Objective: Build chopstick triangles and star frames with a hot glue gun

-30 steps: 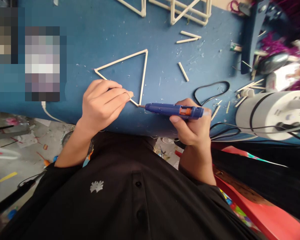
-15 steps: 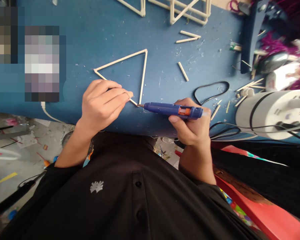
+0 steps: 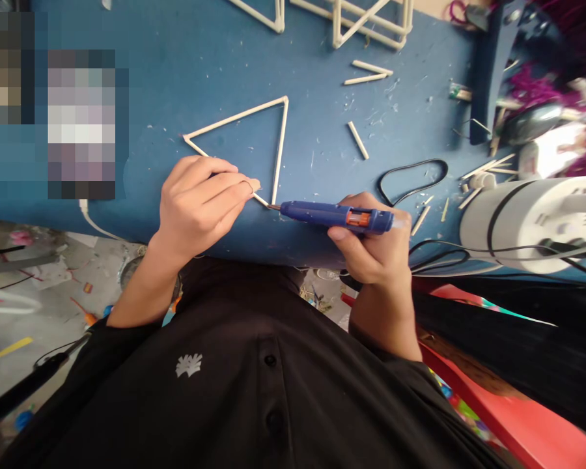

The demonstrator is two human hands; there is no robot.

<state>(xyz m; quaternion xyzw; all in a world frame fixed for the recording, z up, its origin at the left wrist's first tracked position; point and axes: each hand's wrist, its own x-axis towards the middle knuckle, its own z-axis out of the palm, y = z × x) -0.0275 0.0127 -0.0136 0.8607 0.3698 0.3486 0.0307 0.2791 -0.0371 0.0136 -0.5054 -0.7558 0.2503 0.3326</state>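
A triangle of thin wooden sticks [image 3: 280,151] lies flat on the blue tabletop [image 3: 317,156]. My left hand [image 3: 202,202] is closed, its fingers pinching the lower stick close to the near right corner and covering much of that stick. In my right hand [image 3: 378,244] is a blue glue gun [image 3: 317,213], fingers wrapped round it. Its metal nozzle touches or nearly touches that near corner; I cannot tell which. Part of an orange piece shows through the glue gun's side slot.
Joined stick frames [image 3: 371,26] lie at the far edge. Short sticks [image 3: 358,140] are scattered right of the triangle. A black cord loop [image 3: 413,179] and a white power strip [image 3: 517,221] with cables lie at right. A blurred-out object with a white cable [image 3: 95,225] is at left.
The glue gun has shifted very slightly left, its nozzle still at the same corner. My left hand has stayed in place.
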